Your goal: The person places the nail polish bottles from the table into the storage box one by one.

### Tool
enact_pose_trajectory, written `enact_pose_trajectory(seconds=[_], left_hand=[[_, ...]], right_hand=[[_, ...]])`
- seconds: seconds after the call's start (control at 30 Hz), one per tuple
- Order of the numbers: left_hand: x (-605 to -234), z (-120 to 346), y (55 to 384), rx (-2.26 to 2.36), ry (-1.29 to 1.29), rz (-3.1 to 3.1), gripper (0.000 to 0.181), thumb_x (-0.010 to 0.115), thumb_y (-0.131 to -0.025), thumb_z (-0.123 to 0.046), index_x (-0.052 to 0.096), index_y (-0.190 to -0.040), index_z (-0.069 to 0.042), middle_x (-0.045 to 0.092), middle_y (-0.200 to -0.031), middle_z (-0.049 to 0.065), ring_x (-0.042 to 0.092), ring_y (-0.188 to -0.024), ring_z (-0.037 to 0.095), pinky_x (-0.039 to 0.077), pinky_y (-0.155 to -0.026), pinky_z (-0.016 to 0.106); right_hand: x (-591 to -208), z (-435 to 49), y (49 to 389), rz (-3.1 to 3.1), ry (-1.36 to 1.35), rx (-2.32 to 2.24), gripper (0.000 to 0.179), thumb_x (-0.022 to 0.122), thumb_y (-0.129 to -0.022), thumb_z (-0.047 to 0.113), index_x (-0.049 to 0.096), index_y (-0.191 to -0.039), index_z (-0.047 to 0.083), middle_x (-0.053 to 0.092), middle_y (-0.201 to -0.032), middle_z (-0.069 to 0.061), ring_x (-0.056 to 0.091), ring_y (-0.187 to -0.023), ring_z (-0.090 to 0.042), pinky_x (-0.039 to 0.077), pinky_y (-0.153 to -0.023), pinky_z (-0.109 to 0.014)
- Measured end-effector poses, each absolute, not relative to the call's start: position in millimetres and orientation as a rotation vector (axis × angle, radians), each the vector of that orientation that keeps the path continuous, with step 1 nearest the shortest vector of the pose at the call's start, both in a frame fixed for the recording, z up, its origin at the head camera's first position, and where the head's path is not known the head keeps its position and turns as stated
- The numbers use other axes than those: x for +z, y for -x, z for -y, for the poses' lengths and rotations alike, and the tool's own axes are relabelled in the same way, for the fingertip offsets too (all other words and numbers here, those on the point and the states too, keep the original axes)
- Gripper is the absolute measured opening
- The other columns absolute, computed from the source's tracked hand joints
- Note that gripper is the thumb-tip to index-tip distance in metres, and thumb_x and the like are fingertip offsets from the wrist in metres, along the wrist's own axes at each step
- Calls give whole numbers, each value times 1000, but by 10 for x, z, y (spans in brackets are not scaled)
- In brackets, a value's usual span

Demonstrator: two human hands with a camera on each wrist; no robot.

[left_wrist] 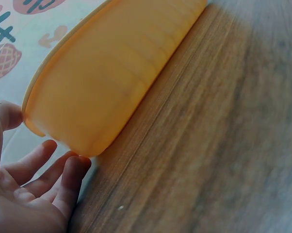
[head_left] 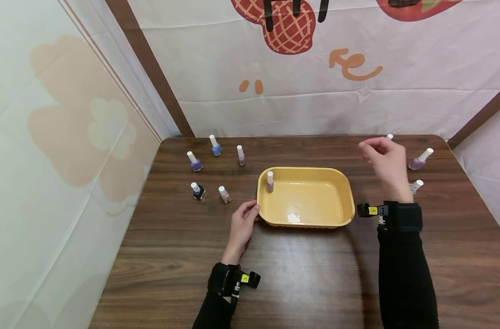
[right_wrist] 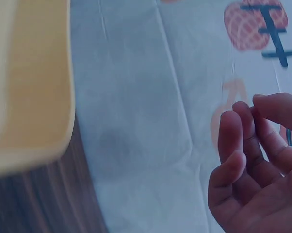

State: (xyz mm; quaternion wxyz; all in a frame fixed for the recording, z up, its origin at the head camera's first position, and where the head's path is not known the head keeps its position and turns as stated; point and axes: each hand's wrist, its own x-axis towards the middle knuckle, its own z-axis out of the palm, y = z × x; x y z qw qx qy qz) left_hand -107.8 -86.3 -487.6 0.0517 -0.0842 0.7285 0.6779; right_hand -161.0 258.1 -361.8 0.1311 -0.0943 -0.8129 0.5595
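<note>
A yellow tray stands on the table with one lilac nail polish bottle upright in its back left corner. My left hand touches the tray's left end. In the left wrist view, the thumb meets the rim, and the other fingers rest loosely by the lower wall. Raised right of the tray, my right hand has loosely bent fingers, thumb tip close to the index finger, nothing between them. Around it stand a purple nail polish bottle and two partly hidden ones, a white cap and a pale bottle.
Left of the tray stand several nail polish bottles: blue, violet, lilac, black and pale pink. A printed cloth hangs along the table's back edge, another at the left.
</note>
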Motion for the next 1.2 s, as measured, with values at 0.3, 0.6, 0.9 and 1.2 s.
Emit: enact_pose_trajectory(seconds=[0.3,0.6,0.9,1.2], left_hand=[[-4849,866,1098,2048,287,-2177,33,59,-96,-20,61,-123,0,62,-123,17,63,-98,12,54,-81,27],[-4855,875,1088,2020,287,-2174,33,58,-96,-19,61,-123,1,62,-124,18,64,-100,15,54,-84,32],[-4777,873,1062,2049,267,-2167,34,58,-96,-20,61,-123,1,61,-125,18,63,-106,24,53,-83,28],[-4700,865,1041,2027,287,-2171,34,58,-96,-19,60,-123,2,61,-124,19,63,-107,26,54,-86,35]], right_hand=[[-3790,-2961,1459,2192,496,1696,16,67,-90,23,69,-98,9,68,-75,20,65,-64,3,46,-58,-12],[-3872,-3345,1315,1882,694,1891,3,71,-86,10,72,-83,12,70,-70,11,62,-58,-1,47,-55,-12],[-3991,-3597,1187,1690,858,1920,5,76,-81,7,74,-80,12,69,-68,11,62,-60,-1,46,-53,-12],[-4127,-3738,1106,1819,945,1840,13,72,-84,7,72,-89,19,63,-76,16,52,-74,-1,38,-55,-11]])
